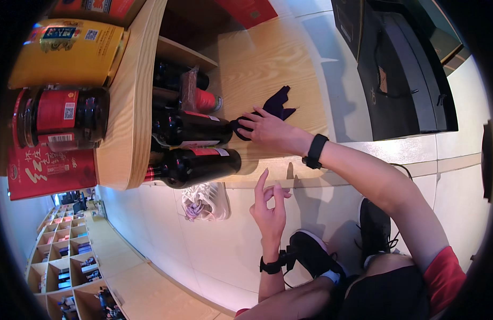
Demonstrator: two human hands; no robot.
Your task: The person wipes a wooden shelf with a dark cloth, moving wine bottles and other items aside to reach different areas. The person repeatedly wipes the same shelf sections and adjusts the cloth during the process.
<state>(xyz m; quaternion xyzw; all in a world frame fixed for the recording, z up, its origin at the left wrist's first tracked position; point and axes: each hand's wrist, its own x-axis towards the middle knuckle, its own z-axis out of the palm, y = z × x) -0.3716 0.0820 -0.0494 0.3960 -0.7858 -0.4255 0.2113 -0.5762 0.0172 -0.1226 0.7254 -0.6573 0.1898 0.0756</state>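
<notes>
My right hand [266, 130] lies over a dark cloth [279, 103], fingers spread and pressed down on it. Under the cloth is a pale wooden shelf board [266, 60]. Close to my right fingertips, a dark glass bottle [198, 130] stands on the board, with a second dark bottle [206, 166] beside it. My left hand [272, 204] hovers in front of the board edge with nothing in it, index finger extended and the others loosely curled. Behind the bottles I see a small red can [206, 100] and a clear plastic-wrapped item [189, 89].
On the upper shelf [130, 120] stand a dark jar [70, 118], a yellow box [66, 54] and a red box [50, 172]. A black gift bag [402, 84] stands on the floor. A white openwork object [206, 202] is near the board edge. Compartment shelving [66, 256] lines the distance.
</notes>
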